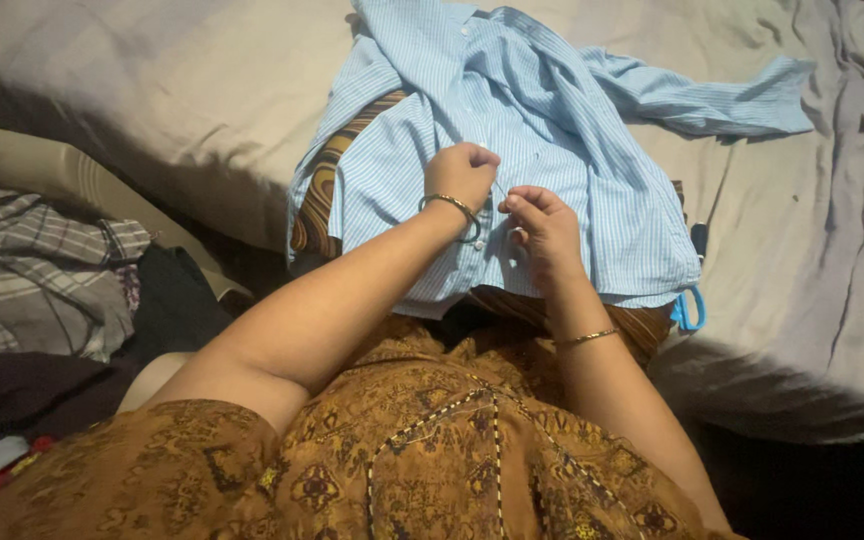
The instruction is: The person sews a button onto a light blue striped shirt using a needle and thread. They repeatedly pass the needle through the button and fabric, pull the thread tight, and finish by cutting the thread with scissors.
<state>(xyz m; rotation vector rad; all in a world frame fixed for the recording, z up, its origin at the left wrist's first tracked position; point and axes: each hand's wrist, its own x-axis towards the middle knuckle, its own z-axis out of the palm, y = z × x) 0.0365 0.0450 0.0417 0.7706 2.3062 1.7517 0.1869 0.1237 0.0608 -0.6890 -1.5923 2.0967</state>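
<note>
A light blue striped shirt [512, 120] lies spread over a brown patterned cushion [324, 190] on the bed. My left hand [462, 172] is closed in a fist on the shirt's front, pinching the fabric. My right hand [544, 228] sits just beside it, fingertips pinched together as if on a thin thread or needle, which is too small to make out clearly. Both wrists wear thin bangles. The two hands almost touch over the shirt's button strip.
A beige bedsheet [802, 230] covers the bed. A pile of checked and dark clothes [42, 270] lies at the left. Something blue, like scissor handles [690, 310], pokes out under the shirt's right hem. My lap in brown patterned cloth [432, 450] fills the foreground.
</note>
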